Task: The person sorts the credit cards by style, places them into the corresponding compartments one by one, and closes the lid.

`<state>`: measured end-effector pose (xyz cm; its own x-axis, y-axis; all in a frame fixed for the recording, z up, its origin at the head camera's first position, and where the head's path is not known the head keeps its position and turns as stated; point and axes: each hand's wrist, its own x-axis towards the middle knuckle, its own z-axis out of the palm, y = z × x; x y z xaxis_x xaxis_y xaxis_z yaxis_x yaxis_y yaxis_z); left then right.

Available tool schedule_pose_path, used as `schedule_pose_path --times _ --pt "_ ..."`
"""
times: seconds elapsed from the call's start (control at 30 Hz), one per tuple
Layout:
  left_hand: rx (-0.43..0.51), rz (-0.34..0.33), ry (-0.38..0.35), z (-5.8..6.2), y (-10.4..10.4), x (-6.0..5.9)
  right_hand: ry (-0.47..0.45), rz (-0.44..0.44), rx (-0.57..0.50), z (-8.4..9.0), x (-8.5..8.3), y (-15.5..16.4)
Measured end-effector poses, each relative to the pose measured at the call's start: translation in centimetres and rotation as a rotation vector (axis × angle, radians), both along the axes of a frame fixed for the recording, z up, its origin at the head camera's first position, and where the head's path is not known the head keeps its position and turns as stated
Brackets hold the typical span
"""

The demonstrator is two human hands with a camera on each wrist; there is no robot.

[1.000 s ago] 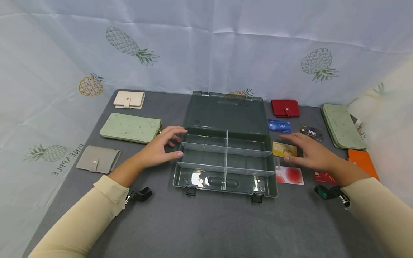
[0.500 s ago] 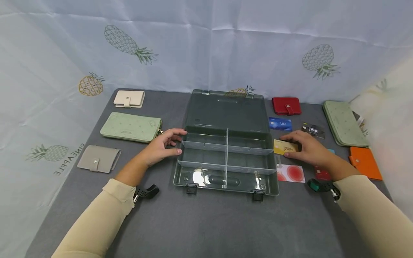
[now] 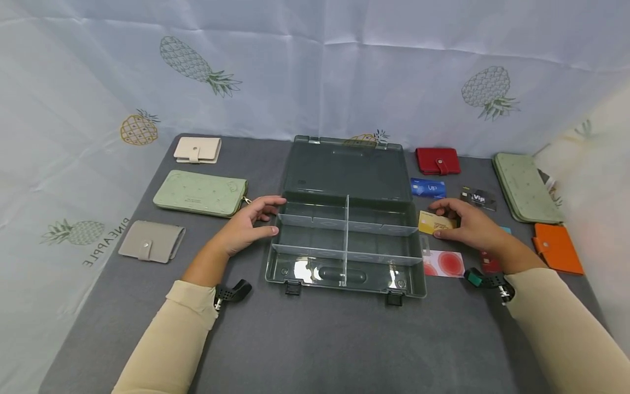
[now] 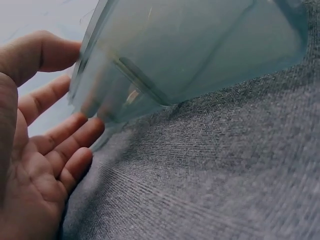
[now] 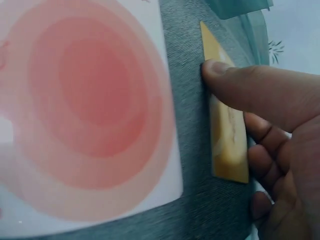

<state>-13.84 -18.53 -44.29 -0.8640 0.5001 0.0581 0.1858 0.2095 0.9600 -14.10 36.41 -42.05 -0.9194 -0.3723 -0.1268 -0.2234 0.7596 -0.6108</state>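
My right hand (image 3: pixel 467 225) pinches a gold card (image 3: pixel 430 222) by its opposite long edges, thumb on the near side and fingers on the far side. In the right wrist view the gold card (image 5: pixel 227 145) lies tilted close over the grey cloth, beside a white card with red circles (image 5: pixel 95 90). My left hand (image 3: pixel 248 225) touches the left side of a dark see-through divided box (image 3: pixel 346 171), its lid laid back. Thumb and fingertips meet that wall in the left wrist view, the fingers (image 4: pixel 75 135) loosely straight.
At left lie a cream wallet (image 3: pixel 198 149), a long green wallet (image 3: pixel 199 192) and a grey wallet (image 3: pixel 150 241). On the right are a red wallet (image 3: pixel 438 160), a blue card (image 3: pixel 428 187), a black card (image 3: pixel 477 198), a green wallet (image 3: pixel 528 189) and an orange wallet (image 3: pixel 561 248).
My right hand has come down to the gold card, and its thumb and fingers have drawn in on the edges. The left hand stays at the box, its forearm shifting slightly inward.
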Motion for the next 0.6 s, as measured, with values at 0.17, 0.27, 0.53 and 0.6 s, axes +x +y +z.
schedule_pose_path --times 0.17,0.27,0.53,0.6 --pt "-0.003 -0.006 0.004 -0.1 0.0 -0.1 -0.035 0.014 0.047 0.3 -0.4 0.0" --pt "-0.005 -0.011 0.011 -0.1 0.0 -0.1 -0.081 0.007 0.038 0.5 -0.6 -0.1" --pt "-0.006 -0.013 0.017 -0.3 -0.2 -0.2 -0.188 -0.031 0.074 1.6 -1.4 -0.5" --pt "-0.008 -0.010 0.021 -0.3 -0.2 -0.1 -0.195 -0.027 0.078 1.9 -1.6 -0.4"
